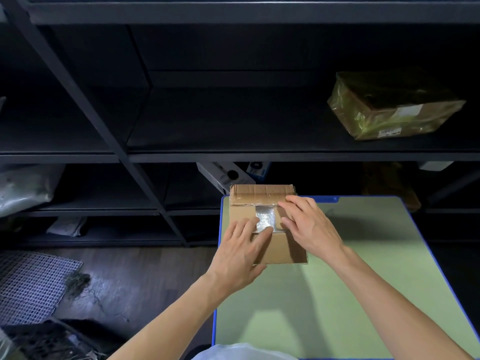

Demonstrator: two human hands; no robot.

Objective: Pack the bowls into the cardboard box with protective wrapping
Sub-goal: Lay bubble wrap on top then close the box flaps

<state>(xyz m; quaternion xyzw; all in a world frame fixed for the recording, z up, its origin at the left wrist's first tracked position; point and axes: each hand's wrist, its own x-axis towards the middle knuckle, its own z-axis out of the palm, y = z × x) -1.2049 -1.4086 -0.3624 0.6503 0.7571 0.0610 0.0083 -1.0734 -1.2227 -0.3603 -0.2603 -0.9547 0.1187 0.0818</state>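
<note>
A brown cardboard box [283, 249] stands at the far left corner of a green table [337, 294]. Its flaps are folded nearly closed, leaving a gap where silvery bubble wrap [265, 217] shows. No bowl is visible; whatever lies under the wrap is hidden. My left hand [240, 255] lies flat on the left and near flaps, fingers spread, fingertips at the gap's edge. My right hand [310, 224] presses flat on the right flap, fingers reaching to the far taped flap [257, 197]. Neither hand grips anything.
Dark metal shelving [181, 157] rises just behind the table. A plastic-wrapped parcel [389, 107] sits on the upper shelf at right. White boxes [226, 175] lie on a lower shelf behind the cardboard box. A white mesh panel [31, 284] lies on the floor at left.
</note>
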